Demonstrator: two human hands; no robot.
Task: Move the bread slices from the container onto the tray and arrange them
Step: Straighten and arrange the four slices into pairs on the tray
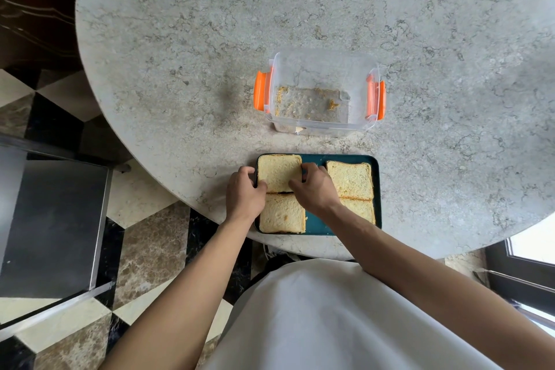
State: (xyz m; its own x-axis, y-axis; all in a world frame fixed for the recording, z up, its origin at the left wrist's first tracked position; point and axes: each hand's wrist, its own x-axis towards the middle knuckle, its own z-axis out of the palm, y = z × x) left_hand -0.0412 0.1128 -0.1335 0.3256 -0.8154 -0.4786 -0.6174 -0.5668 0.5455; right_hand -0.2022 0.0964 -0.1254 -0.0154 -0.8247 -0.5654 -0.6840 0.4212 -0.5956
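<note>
**— Where's the bread now, and why both hands on one slice?**

All four slices sit on the teal tray (318, 158); the clear container (322, 90) just beyond the tray's far edge holds only crumbs. I'm squaring up the far-left slice (279, 173). My left hand (244, 194) rests on the tray's left rim with the thumb against that slice's near-left corner, and my right hand (313, 189) has its fingertips curled on the slice's right edge. So the grip is a light two-sided pinch across the bread, fingers narrow, nothing lifted. I'd say I hold it that way to nudge it into the tray's far-left corner without denting the soft crumb.

**— And the rest?**

The near-left slice (282, 213) lies right behind it on the tray, edges touching. The far-right slice (350, 179) sits in the tray's far-right corner, with a strip of bare tray between it and the one I'm handling.

**— Anything you can't see?**

My right wrist covers much of the near-right slice (362, 210), so I can't tell how straight it lies. My fingertips hide the contact on the slice's right edge. Something pale shows under the container's near wall; I can't make it out.
</note>
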